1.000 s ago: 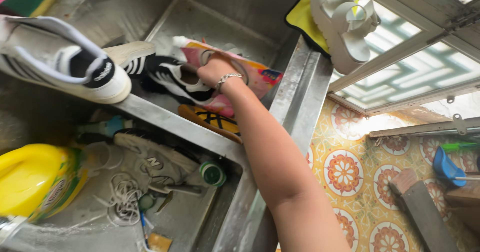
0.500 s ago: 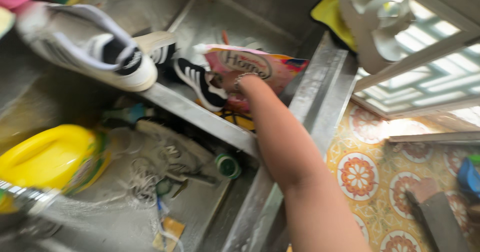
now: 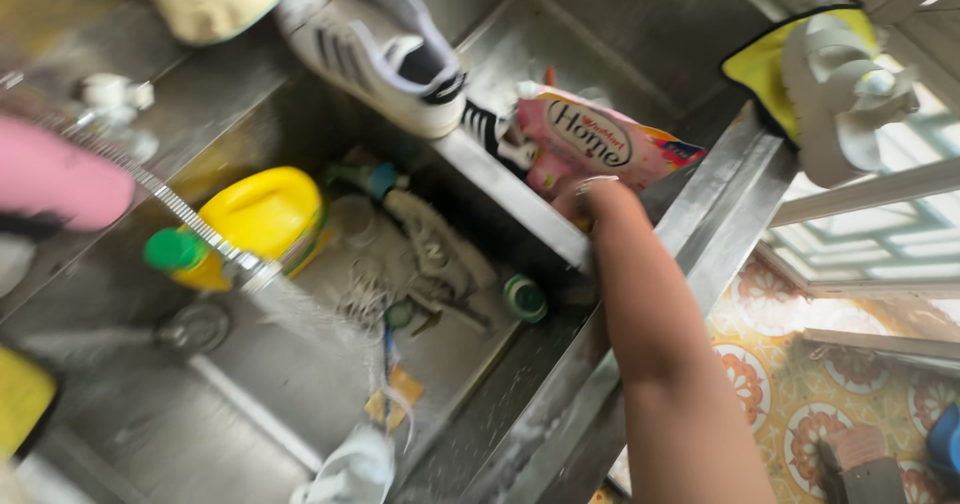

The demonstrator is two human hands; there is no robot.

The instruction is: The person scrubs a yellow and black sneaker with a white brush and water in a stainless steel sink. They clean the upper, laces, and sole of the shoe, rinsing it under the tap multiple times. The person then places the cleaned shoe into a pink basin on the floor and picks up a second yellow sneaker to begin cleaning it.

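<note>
The view has swung left since the earlier frame, and the pink packet (image 3: 600, 144) now stands raised in the far basin of the sink (image 3: 520, 199), against the divider. The right hand (image 3: 580, 199) reaches under it; its grip cannot be told. A white striped shoe (image 3: 375, 49) rests on the divider's far end.

Right hand (image 3: 578, 196) reaching forward, arm extended.
</note>
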